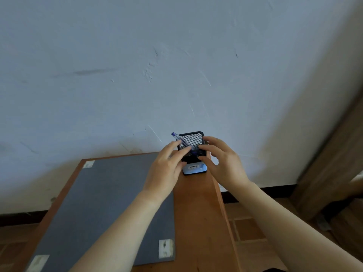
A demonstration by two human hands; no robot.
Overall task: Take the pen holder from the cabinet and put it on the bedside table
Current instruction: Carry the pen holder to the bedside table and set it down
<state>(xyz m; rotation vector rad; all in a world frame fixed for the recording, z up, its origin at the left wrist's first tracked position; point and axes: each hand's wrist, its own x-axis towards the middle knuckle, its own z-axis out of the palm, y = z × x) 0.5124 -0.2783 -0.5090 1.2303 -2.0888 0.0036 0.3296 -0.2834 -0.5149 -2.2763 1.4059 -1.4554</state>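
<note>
The holder (193, 140), a black mesh box with a pale label (194, 167) low on its near face, is standing upright at the far right corner of a wooden top (196, 213), close against the wall (176, 65). A blue pen (176, 136) is leaning out of it toward the left, its cap sticking up past the rim.

Both hands are closing in on the holder from opposite sides. The left hand (165, 169) is reaching in from the left, its fingers (174, 148) lying nearly straight and close together against the left wall and near face. The right hand (225, 163) is coming from the right, its fingers (208, 141) bent and a little spread, curling round the right wall up to the rim. Flanking it this way is probably meant to keep the light box level so that the leaning pen is not tipping out. Whether the base is resting on the wood or just clear of it, I cannot tell, since the hands are covering its lower sides.

A grey panel (102, 203) is covering the left and middle of the top, with pale tape patches (166, 248) at its corners, leaving a bare strip along the right edge where the holder is sitting. Whether this piece is the cabinet or the bedside table is not showing, so I am judging only that the hands are either taking hold or letting go.
</note>
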